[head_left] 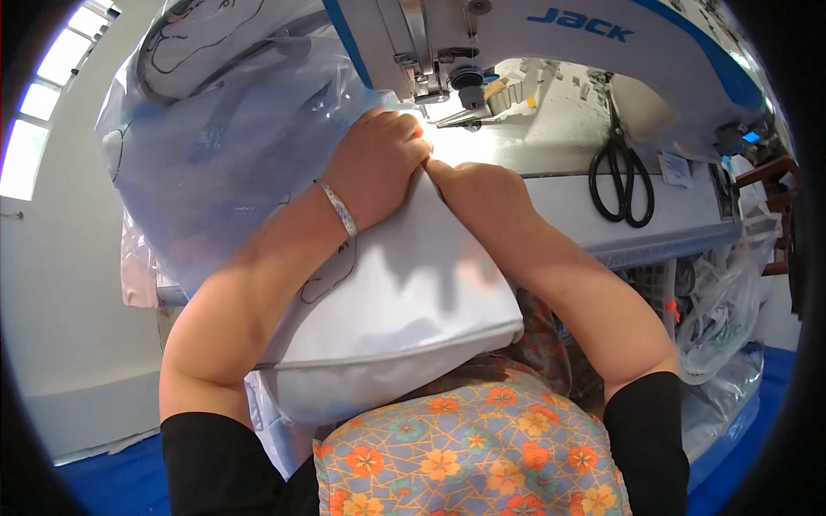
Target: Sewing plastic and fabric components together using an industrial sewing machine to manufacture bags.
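White fabric with a grey piped edge and a drawn black outline hangs over my lap and rises to a corner below the sewing machine. My left hand is closed on that corner, just left of the lit needle area. From the other side, my right hand pinches the same corner with its fingers bent; the fingertips are partly hidden. The two hands almost touch. Above them is the sewing head's needle mechanism, with the exact stitching point hidden behind my hands.
Black-handled scissors lie on the machine table at the right. A large sheet of bluish clear plastic covers the left side. Clear plastic bags hang below the table's right end. A patterned floral apron covers my lap.
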